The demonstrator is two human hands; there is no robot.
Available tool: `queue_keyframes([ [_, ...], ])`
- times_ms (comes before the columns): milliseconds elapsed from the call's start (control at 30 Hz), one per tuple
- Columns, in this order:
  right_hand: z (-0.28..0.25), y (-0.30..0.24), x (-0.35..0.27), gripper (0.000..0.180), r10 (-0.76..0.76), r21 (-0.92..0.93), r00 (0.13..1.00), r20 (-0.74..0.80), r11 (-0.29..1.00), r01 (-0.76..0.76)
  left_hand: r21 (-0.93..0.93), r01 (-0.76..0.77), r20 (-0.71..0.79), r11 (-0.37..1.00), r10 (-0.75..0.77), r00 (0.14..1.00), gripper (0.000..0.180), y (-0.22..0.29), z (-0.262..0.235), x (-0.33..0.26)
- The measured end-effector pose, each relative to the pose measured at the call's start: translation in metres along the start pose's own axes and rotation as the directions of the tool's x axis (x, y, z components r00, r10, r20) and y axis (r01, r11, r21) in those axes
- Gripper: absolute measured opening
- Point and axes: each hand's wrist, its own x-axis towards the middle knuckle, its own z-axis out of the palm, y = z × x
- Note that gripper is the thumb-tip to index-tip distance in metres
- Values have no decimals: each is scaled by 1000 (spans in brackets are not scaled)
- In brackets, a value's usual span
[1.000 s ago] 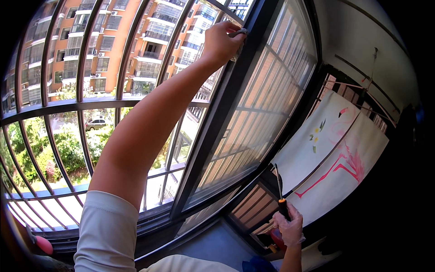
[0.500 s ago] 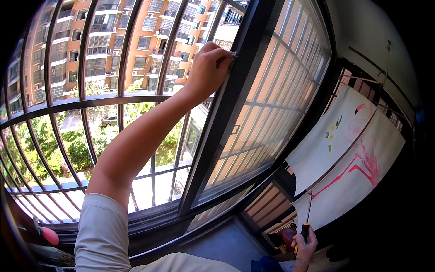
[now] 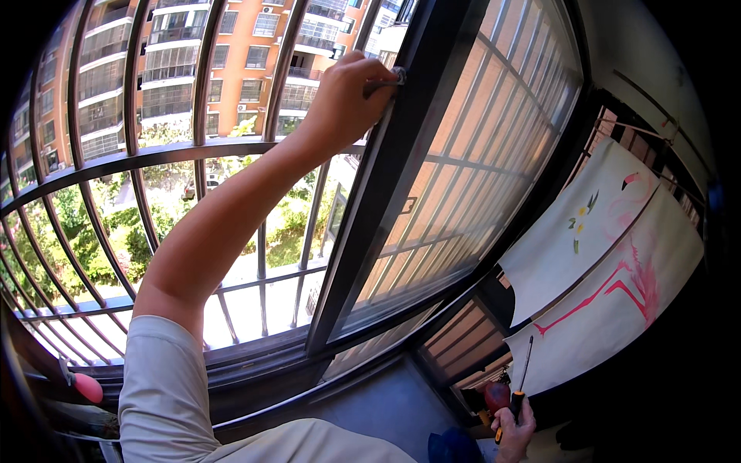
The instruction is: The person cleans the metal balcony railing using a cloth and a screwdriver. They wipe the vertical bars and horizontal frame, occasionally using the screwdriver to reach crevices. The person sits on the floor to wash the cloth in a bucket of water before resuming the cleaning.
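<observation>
My left arm reaches up to the dark window frame (image 3: 394, 181), and my left hand (image 3: 340, 100) is closed at its upper part. Between the fingers and the frame's edge shows a small dark curved piece (image 3: 378, 87) with a shiny end, seemingly a window latch; the fingers partly cover it. At the lower right my right hand (image 3: 515, 436) grips a screwdriver (image 3: 519, 397) by its black and orange handle. The metal shaft points upward, its tip in front of a hanging white cloth with a pink flamingo (image 3: 594, 309).
Metal security bars (image 3: 131, 166) run outside the window on the left. A glass pane (image 3: 455, 185) lies right of the frame. Near my right hand are a dark red round object (image 3: 497, 396) and a blue item (image 3: 454, 446). A pink object (image 3: 87, 387) sits at lower left.
The view has shifted slightly. My left hand sits a little higher in the picture, and more of the dark curved piece shows. The right hand still grips the screwdriver.
</observation>
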Motion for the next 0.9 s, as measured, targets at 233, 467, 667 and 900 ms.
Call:
queue_keyframes([
  [233,33,-18,9,32,-69,-51,996,55,996,72,59,6,-96,998,0,995,10,2,-5,-1],
  [467,48,-7,14,38,-2,-82,997,81,997,9,-84,95,65,992,-90,994,9,0,-8,-115],
  [667,84,-20,14,34,-47,-18,935,352,998,57,-70,327,140,942,-316,939,13,9,-11,-275],
  [900,188,-42,54,10,-375,42,834,405,919,393,-115,529,156,841,-511,845,13,15,-3,-337],
])
